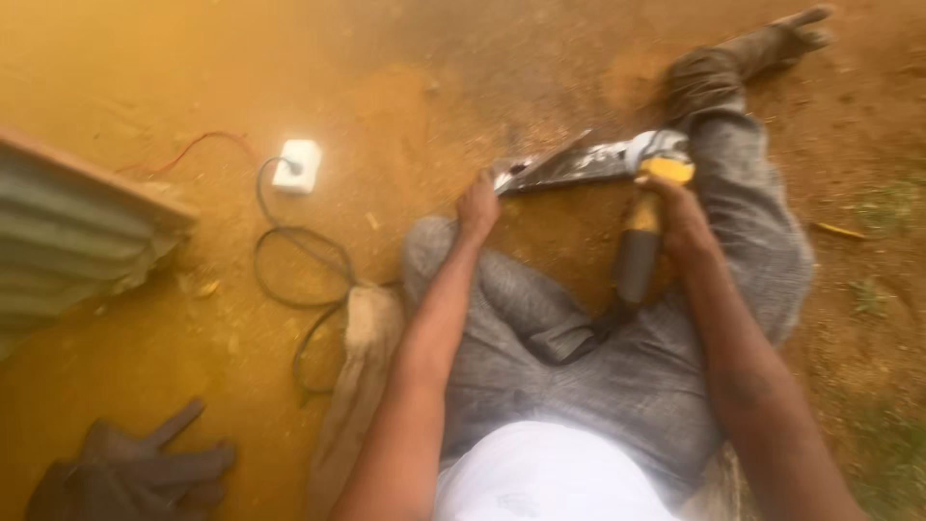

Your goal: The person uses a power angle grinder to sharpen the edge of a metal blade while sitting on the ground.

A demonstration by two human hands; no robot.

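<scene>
Metal blade (564, 164), flat, long and tapering, grey and shiny with dull patches, held low over the sandy ground (193, 58) just ahead of the seated person's knees, blurred in the view. Left hand (477, 207) is closed around its near end, thumb side up. Right hand (680, 217) grips the yellow-and-grey angle grinder (641, 207) by the body, its head touching the blade's far end; whether the disc is turning cannot be told. Risks, as a judgement: the bare left hand sits on the same piece being ground, so a kick or slip of the disc could run along toward the fingers; the blade is braced only by hand, so it could twist. The grinder's black cord (304, 280) loops across the dirt to a white socket box (297, 166) beside the left leg (502, 289) and could snag. Dark work gloves (135, 473) lie unused on the ground at lower left; corrugated sheet (68, 232) at the left edge.
</scene>
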